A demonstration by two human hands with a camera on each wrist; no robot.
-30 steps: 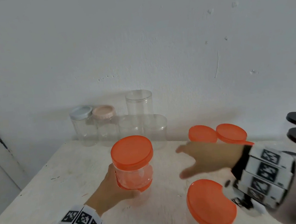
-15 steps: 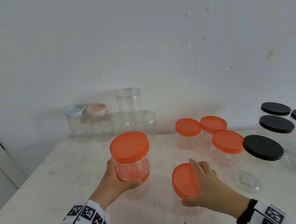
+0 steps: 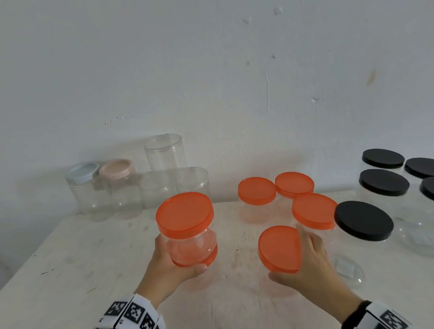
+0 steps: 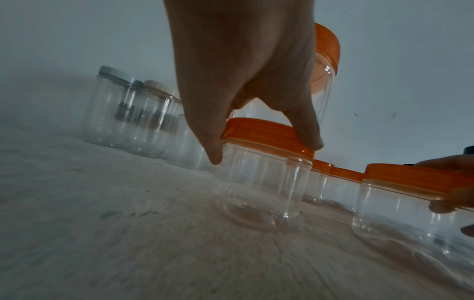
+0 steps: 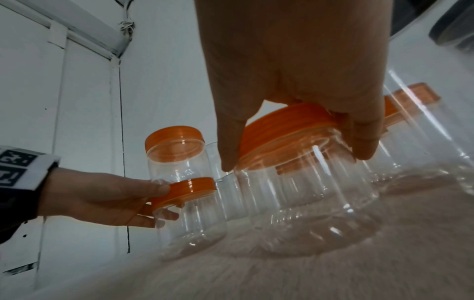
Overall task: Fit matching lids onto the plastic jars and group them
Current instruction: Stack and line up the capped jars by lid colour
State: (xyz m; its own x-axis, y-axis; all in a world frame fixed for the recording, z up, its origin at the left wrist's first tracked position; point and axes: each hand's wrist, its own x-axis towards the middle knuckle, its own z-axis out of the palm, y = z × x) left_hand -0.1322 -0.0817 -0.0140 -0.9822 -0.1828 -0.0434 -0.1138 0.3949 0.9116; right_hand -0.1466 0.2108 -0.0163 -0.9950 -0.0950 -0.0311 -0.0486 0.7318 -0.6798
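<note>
Two clear jars with orange lids stand stacked on the white table; the upper lid faces me. My left hand grips the stack at the lower jar's orange lid, thumb on one side and fingers on the other. To its right my right hand holds another orange lid by the rim. That lid sits on a clear jar, which leans toward the stack. In the right wrist view the stack's upper lid and lower lid show beside my left hand.
Three orange-lidded jars stand behind my right hand. Several bigger jars with black lids crowd the right side. At the back left, against the wall, are a blue-lidded jar, a pink-lidded jar and lidless clear jars.
A second ago my right hand hovered open over the table; it has since come down and taken the orange lid by its rim. My left hand has stayed on the stack.
</note>
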